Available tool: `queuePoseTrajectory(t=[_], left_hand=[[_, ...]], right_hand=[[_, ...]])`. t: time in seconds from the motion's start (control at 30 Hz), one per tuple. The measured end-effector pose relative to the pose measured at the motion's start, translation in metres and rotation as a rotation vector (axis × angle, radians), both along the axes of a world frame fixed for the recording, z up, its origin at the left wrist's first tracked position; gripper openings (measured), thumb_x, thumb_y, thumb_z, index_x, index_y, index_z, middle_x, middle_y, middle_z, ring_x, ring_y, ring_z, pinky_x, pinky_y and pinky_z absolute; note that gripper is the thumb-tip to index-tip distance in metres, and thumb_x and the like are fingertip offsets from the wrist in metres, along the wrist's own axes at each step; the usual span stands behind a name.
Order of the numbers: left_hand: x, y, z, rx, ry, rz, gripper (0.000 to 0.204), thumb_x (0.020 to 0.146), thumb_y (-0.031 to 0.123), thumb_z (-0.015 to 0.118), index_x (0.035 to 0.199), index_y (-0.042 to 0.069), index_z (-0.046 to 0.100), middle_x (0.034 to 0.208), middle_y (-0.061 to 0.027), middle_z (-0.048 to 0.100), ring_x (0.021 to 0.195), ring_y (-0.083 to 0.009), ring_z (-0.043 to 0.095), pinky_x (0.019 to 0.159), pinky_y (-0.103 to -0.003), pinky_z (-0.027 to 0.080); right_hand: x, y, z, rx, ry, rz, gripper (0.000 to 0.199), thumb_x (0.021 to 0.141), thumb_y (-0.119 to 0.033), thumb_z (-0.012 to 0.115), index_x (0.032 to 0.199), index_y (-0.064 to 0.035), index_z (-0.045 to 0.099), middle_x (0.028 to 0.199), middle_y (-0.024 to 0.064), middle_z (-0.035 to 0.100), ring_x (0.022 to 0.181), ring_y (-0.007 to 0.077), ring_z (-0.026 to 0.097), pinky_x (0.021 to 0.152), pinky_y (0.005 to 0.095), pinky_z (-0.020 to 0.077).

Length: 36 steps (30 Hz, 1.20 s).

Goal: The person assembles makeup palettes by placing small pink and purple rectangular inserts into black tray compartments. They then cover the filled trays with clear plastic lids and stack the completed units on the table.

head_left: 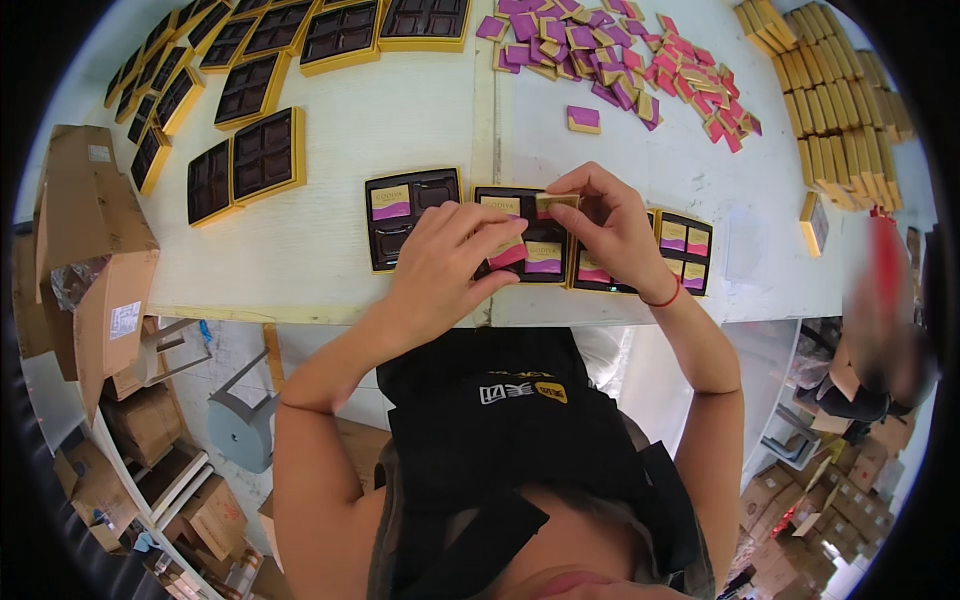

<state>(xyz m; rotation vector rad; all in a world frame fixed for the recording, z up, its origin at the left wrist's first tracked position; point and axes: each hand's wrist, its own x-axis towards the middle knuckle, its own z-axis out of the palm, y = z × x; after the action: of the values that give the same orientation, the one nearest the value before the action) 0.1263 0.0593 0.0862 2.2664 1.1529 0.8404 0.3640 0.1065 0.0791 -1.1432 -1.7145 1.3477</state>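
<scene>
Dark brown compartmented tray with gold rim (pixel 520 262) lies near the white table (pixel 420 130)'s front edge, its long axis across my view, between two like trays. I see bare tabletop beyond it. My left hand (pixel 445 265) is clamped on a pink-and-gold square wrapped piece (pixel 508 252) over it. My right hand (pixel 610 225) pinches a gold one (pixel 556 202) above it.

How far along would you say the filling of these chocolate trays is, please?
Early. The right tray looks full. The middle tray is in hand: the left hand seats a pink packet, the right hand holds a gold one. The left tray has one packet; the rows of empty trays wait.
</scene>
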Motion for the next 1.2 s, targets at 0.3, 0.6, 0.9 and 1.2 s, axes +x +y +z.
queuePoseTrajectory(t=[0.3,0.6,0.9,1.2], left_hand=[[0.01,-0.03,-0.03,0.268,0.146,0.058,0.045,0.076,0.011,0.077,0.12,0.008,0.067,0.12,-0.0044,0.064,0.104,-0.0247,0.059,0.091,-0.041,0.046],[0.003,-0.033,-0.037,0.311,-0.068,0.095,0.03,0.076,-0.001,0.074,0.104,0.008,0.072,0.111,-0.0048,0.068,0.1,-0.0244,0.062,0.089,-0.042,0.048],[-0.003,-0.037,-0.03,0.278,0.262,0.001,0.046,0.076,0.017,0.079,0.12,0.01,0.069,0.124,-0.0054,0.066,0.117,-0.0264,0.059,0.105,-0.047,0.039],[0.044,0.035,0.02,0.275,0.039,-0.167,0.028,0.079,0.013,0.075,0.105,0.008,0.066,0.104,-0.0077,0.067,0.093,-0.0302,0.062,0.084,-0.042,0.047]], right_hand=[[-0.005,-0.003,0.004,0.494,-0.301,0.046,0.017,0.083,-0.004,0.076,0.096,-0.0049,0.065,0.086,0.0056,0.066,0.08,0.0191,0.063,0.07,0.03,0.052],[0.004,-0.002,0.001,0.695,-0.427,0.061,0.022,0.076,-0.008,0.081,0.096,-0.0096,0.072,0.086,0.0027,0.061,0.085,0.0237,0.058,0.076,0.034,0.0471],[0.007,-0.017,0.008,0.861,-0.604,0.175,0.032,0.077,-0.011,0.077,0.108,-0.0082,0.07,0.094,0.005,0.064,0.096,0.0242,0.058,0.084,0.0371,0.0456],[0.196,0.105,-0.009,0.615,-0.853,-0.593,0.035,0.078,-0.021,0.078,0.108,-0.0025,0.071,0.101,0.0169,0.07,0.095,0.0319,0.066,0.081,0.0415,0.0536]])
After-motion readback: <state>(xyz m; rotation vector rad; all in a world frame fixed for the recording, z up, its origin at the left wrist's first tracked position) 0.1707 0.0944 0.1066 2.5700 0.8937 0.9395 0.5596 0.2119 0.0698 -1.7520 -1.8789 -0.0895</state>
